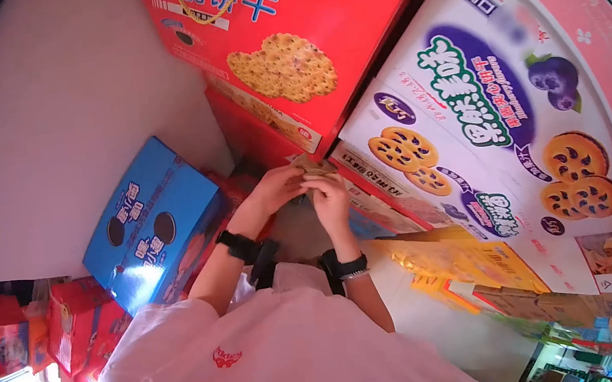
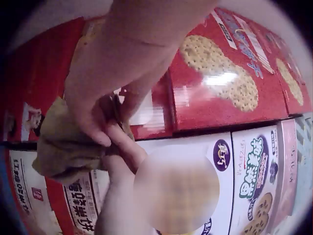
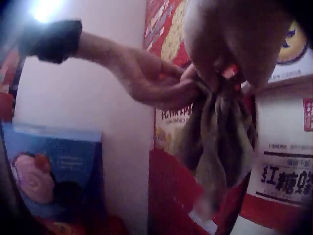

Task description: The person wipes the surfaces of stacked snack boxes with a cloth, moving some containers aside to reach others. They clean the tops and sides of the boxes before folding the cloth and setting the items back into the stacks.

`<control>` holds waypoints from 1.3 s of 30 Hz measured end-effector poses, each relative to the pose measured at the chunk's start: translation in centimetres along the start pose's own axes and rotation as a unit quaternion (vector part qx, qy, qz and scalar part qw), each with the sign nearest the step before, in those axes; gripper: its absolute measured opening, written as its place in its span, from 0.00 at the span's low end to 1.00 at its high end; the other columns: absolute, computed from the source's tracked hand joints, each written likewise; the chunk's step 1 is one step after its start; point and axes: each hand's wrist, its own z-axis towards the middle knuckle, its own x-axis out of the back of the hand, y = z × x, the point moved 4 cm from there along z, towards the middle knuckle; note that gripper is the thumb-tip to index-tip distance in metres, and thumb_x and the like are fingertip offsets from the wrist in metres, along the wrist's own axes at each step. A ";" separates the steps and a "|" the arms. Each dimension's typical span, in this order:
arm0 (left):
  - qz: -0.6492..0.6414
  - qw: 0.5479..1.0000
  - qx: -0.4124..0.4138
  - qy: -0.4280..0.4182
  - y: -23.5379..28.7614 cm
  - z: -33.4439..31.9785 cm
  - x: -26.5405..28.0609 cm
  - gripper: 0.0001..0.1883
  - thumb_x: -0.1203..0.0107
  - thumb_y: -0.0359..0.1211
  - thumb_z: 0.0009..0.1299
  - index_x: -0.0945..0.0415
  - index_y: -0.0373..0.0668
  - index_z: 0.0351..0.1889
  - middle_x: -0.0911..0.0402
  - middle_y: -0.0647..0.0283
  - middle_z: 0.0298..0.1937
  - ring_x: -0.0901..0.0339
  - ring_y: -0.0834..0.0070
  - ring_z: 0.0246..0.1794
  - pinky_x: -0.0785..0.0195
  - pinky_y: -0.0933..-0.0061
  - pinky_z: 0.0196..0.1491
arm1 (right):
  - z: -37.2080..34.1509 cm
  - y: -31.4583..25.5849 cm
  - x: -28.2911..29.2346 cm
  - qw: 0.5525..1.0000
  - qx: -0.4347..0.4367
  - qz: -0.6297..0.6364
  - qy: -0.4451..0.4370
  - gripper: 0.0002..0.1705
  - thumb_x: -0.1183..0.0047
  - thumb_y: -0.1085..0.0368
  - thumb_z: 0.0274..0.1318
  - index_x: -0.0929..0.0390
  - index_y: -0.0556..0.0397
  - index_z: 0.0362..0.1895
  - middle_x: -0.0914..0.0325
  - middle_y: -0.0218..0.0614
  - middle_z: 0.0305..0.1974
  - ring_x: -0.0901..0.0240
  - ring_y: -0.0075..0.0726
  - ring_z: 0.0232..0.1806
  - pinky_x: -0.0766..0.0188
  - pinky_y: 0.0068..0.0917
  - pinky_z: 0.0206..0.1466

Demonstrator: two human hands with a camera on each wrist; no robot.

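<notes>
An olive-brown cloth (image 2: 63, 144) is bunched between both hands in front of stacked biscuit boxes. My left hand (image 1: 283, 187) pinches its gathered upper part with fingertips and thumb. Close beside it, my right hand (image 1: 332, 199) grips the same bunched part, and the fingers of the two hands meet there. In the right wrist view the cloth (image 3: 215, 137) hangs down in loose folds below the hands. Part of the gathered edge is hidden behind the fingers. Both wrists wear black bands.
A large red biscuit box (image 1: 294, 23) stands just beyond the hands, with a white-and-purple blueberry biscuit box (image 1: 441, 128) to its right. A blue box (image 1: 152, 217) is at the left by a pale wall (image 1: 63, 94). Yellow packages (image 1: 454, 255) lie lower right.
</notes>
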 end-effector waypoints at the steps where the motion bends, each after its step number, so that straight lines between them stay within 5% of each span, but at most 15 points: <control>1: 0.062 0.998 -0.013 -0.005 0.2 -1.2 -0.5 0.10 0.53 0.32 0.67 0.28 0.37 0.42 0.23 0.62 0.39 0.26 0.76 0.39 0.32 0.77 0.44 | -0.4 0.3 0.5 0.990 -0.092 0.100 -0.026 0.14 0.58 0.82 0.41 0.20 0.55 0.27 0.21 0.35 0.36 0.27 0.36 0.40 0.33 0.26 0.47; 5: 0.153 0.988 -0.012 -0.009 1.7 -4.1 -3.4 0.13 0.51 0.31 0.66 0.30 0.35 0.47 0.25 0.61 0.42 0.26 0.74 0.42 0.34 0.76 0.50 | -1.6 -0.1 4.9 0.958 -0.125 0.254 -0.038 0.13 0.57 0.81 0.44 0.21 0.58 0.31 0.21 0.37 0.35 0.26 0.31 0.40 0.33 0.23 0.46; 9: 0.201 0.978 0.019 -0.047 0.4 -5.0 -6.1 0.13 0.55 0.29 0.66 0.29 0.36 0.47 0.25 0.61 0.47 0.27 0.74 0.46 0.36 0.73 0.52 | -3.5 0.7 7.6 0.939 -0.212 0.268 -0.028 0.15 0.60 0.82 0.44 0.21 0.59 0.34 0.22 0.35 0.37 0.27 0.26 0.40 0.34 0.22 0.46; 12: 0.131 0.988 0.077 -0.040 -2.4 -4.3 -7.1 0.16 0.60 0.32 0.65 0.30 0.35 0.47 0.25 0.59 0.48 0.28 0.70 0.48 0.37 0.69 0.52 | -6.1 2.1 8.2 0.919 -0.279 0.276 -0.018 0.16 0.58 0.81 0.45 0.23 0.61 0.40 0.24 0.31 0.39 0.30 0.24 0.43 0.35 0.20 0.48; 14: -0.025 0.992 0.117 -0.042 -4.3 -3.1 -6.4 0.20 0.64 0.37 0.63 0.29 0.35 0.46 0.25 0.62 0.45 0.31 0.74 0.49 0.43 0.71 0.56 | -9.2 4.0 8.2 0.901 -0.334 0.277 -0.009 0.15 0.56 0.77 0.48 0.25 0.61 0.43 0.25 0.32 0.40 0.31 0.25 0.44 0.35 0.21 0.48; 16: -0.007 0.988 0.135 -0.069 -4.9 -3.1 -7.4 0.20 0.62 0.36 0.62 0.29 0.34 0.46 0.25 0.62 0.45 0.30 0.74 0.48 0.42 0.71 0.55 | -10.6 4.1 9.0 0.883 -0.378 0.280 0.005 0.16 0.54 0.74 0.52 0.27 0.61 0.47 0.25 0.33 0.41 0.31 0.25 0.45 0.35 0.21 0.48; 18: 0.005 0.984 0.149 -0.096 -5.2 -2.9 -9.3 0.20 0.61 0.35 0.60 0.29 0.34 0.46 0.25 0.62 0.44 0.30 0.74 0.48 0.41 0.72 0.54 | -11.0 2.4 10.5 0.762 -0.493 0.418 0.037 0.12 0.52 0.68 0.54 0.29 0.58 0.43 0.26 0.33 0.39 0.30 0.28 0.44 0.34 0.22 0.46; 21: 0.064 0.977 0.178 -0.095 -5.6 -3.5 -12.0 0.18 0.59 0.34 0.59 0.28 0.34 0.43 0.25 0.62 0.41 0.30 0.75 0.44 0.40 0.74 0.51 | -11.5 1.3 12.4 0.755 -0.448 0.476 0.048 0.14 0.52 0.65 0.56 0.30 0.59 0.45 0.26 0.35 0.39 0.29 0.30 0.42 0.32 0.24 0.46; 23: 0.190 0.963 0.145 -0.129 -5.5 -3.5 -13.9 0.20 0.58 0.35 0.60 0.32 0.36 0.49 0.26 0.58 0.47 0.28 0.68 0.47 0.36 0.70 0.50 | -11.9 1.1 13.5 0.775 -0.462 0.422 0.090 0.13 0.52 0.64 0.57 0.29 0.58 0.44 0.25 0.35 0.39 0.28 0.29 0.41 0.32 0.23 0.46; 26: 0.309 0.928 0.116 -0.175 -6.7 -2.0 -13.5 0.18 0.55 0.33 0.61 0.31 0.36 0.48 0.26 0.62 0.44 0.28 0.74 0.45 0.34 0.74 0.46 | -12.7 1.9 14.6 0.809 -0.464 0.334 0.135 0.12 0.53 0.63 0.58 0.28 0.58 0.41 0.25 0.35 0.38 0.27 0.28 0.39 0.31 0.23 0.45; 30: 0.356 0.926 0.033 -0.122 -6.4 -2.6 -12.8 0.16 0.59 0.34 0.61 0.28 0.32 0.40 0.25 0.63 0.34 0.30 0.78 0.37 0.39 0.78 0.43 | -14.0 3.9 15.2 0.819 -0.465 0.288 0.174 0.09 0.52 0.64 0.57 0.27 0.57 0.37 0.25 0.34 0.34 0.27 0.27 0.36 0.30 0.23 0.44; 35: 0.505 0.853 -0.066 -0.118 -4.4 -2.4 -8.2 0.13 0.54 0.30 0.61 0.28 0.32 0.40 0.24 0.58 0.32 0.29 0.76 0.34 0.36 0.74 0.39 | -14.1 3.8 14.4 0.842 -0.460 0.237 0.156 0.08 0.50 0.65 0.55 0.28 0.57 0.35 0.26 0.33 0.30 0.27 0.29 0.37 0.31 0.24 0.44; 37: 0.498 0.856 -0.099 -0.100 -2.9 -2.9 -7.6 0.12 0.52 0.30 0.61 0.27 0.32 0.39 0.24 0.57 0.32 0.29 0.76 0.32 0.35 0.74 0.38 | -14.1 3.8 12.7 0.763 -0.474 0.400 0.181 0.09 0.49 0.65 0.55 0.28 0.56 0.38 0.26 0.30 0.34 0.28 0.29 0.40 0.32 0.27 0.45; 39: 0.489 0.860 -0.122 -0.081 -1.6 -3.7 -6.5 0.11 0.50 0.30 0.61 0.27 0.33 0.39 0.23 0.57 0.31 0.29 0.76 0.31 0.35 0.74 0.36 | -13.4 3.4 11.2 0.742 -0.447 0.476 0.154 0.07 0.50 0.65 0.55 0.29 0.54 0.36 0.28 0.32 0.33 0.28 0.32 0.41 0.31 0.31 0.46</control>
